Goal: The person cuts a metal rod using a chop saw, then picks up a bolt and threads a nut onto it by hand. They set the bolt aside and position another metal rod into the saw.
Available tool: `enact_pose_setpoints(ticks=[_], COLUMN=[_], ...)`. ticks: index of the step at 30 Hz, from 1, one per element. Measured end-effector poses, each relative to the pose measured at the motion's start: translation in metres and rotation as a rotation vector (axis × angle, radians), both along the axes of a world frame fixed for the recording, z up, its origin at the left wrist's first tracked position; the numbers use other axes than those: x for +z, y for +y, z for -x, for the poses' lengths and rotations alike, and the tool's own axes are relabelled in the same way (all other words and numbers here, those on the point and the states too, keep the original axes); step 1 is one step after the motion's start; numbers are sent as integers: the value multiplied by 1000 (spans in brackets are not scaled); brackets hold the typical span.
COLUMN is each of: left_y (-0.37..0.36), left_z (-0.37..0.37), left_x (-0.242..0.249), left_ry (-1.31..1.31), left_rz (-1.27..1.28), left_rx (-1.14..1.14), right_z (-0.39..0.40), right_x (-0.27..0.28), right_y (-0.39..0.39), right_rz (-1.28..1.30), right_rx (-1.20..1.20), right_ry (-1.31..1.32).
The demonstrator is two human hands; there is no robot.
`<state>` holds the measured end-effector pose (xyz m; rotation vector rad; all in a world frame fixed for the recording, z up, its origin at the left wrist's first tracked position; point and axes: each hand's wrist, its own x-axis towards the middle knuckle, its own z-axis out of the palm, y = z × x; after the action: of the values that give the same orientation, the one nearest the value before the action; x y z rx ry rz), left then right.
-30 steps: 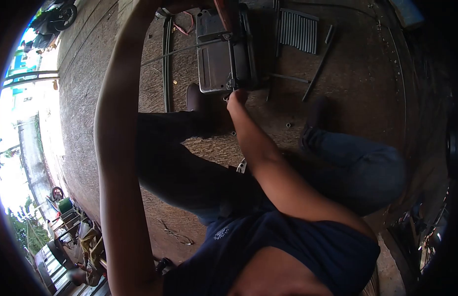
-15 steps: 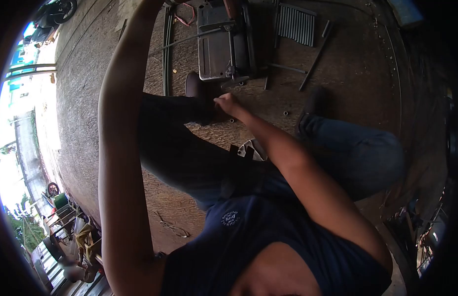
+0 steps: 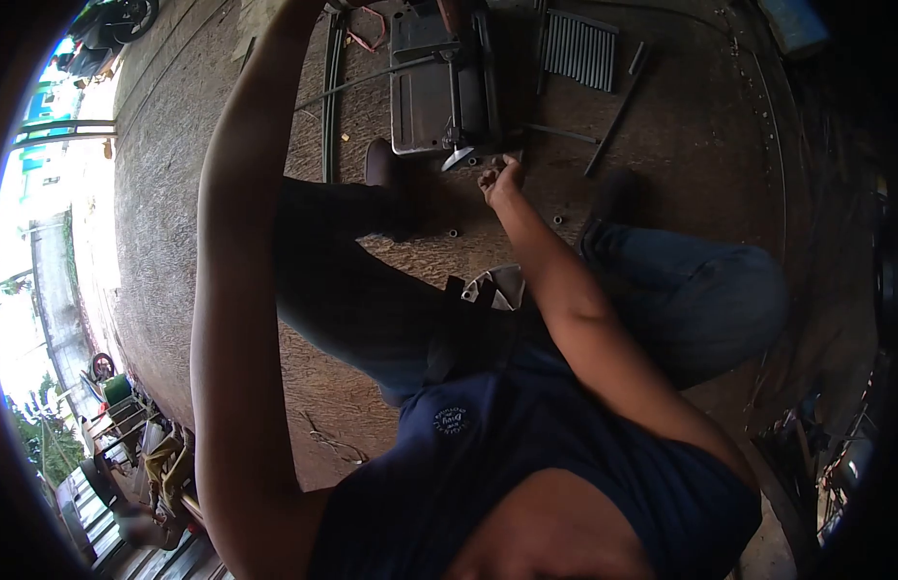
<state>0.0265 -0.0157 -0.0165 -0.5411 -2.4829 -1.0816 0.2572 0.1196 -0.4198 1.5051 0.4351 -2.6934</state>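
Note:
My left arm [image 3: 241,242] reaches forward past the top edge, where its hand is cut off. My right hand [image 3: 502,181] is low over the floor, just in front of the near right corner of a metal machine [image 3: 422,106]. Its fingers are curled; what they hold, if anything, is too small to make out. A small metal ring [image 3: 472,161] lies beside that hand. Two more rings, one left [image 3: 454,233] and one right [image 3: 558,220], lie nearer my legs. A bright wedge-shaped piece [image 3: 457,159] shows at the machine's near edge. A long thin rod [image 3: 372,80] runs into the machine from the left.
A rack of parallel grey bars [image 3: 581,50] and a long dark bar [image 3: 615,111] lie at the back right. Long green-grey bars [image 3: 331,106] lie left of the machine. Wire [image 3: 333,443] is beside my left thigh, and a motorcycle [image 3: 115,24] stands far left.
My right hand has moved forward and to the right, away from my left shoe. The bright wedge-shaped piece at the machine's near edge has become clearly visible.

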Motion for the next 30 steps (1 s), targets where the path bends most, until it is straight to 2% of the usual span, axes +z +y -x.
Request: enact_pose_setpoints(ticks=[2, 3, 6, 7, 8, 11, 13, 16, 17, 18, 20, 23, 25, 27, 30], left_y=[0, 0, 0, -1, -2, -2, -2, -1, 0, 1, 1, -1, -4, -13, -39], left_z=[0, 0, -1, -1, -2, -2, -2, -1, 0, 1, 4, 11, 19, 38, 68], left_x=[-2, -1, -2, -2, -2, -3, -3, -6, -7, -8, -9, -11, -14, -19, -39], left_ry=[-5, -5, -10, -10, -18, -24, -32, -43, -46, -50, -56, -72, -88, -116, -226], left_rz=[3, 1, 3, 1, 3, 0, -4, -6, -9, -16, -23, -55, -101, -194, -588], left_rx=[4, 8, 8, 11, 12, 17, 20, 22, 22, 21, 23, 22, 18, 16, 34], right_z=[9, 6, 12, 16, 18, 21, 13, 10, 19, 22, 24, 24, 19, 11, 19], right_x=[-4, 6, 20, 14, 18, 35, 50, 46, 46, 45, 48, 57, 54, 48, 34], right_y=[-2, -2, -12, -12, -16, -23, -24, -13, -14, -14, -15, -15, -15, -8, 6], right_rz=[134, 60, 26, 137, 141, 172, 78, 72, -32, -35, -156, -11, 73, 168, 80], right_rx=[18, 192, 235, 297, 302, 310, -39, -77, -23, -25, 48, 110, 136, -161, -35], right_ry=[-94, -95, -142, -137, -134, -189, -93, 43, -90, -89, -268, -319, -311, 57, 56])
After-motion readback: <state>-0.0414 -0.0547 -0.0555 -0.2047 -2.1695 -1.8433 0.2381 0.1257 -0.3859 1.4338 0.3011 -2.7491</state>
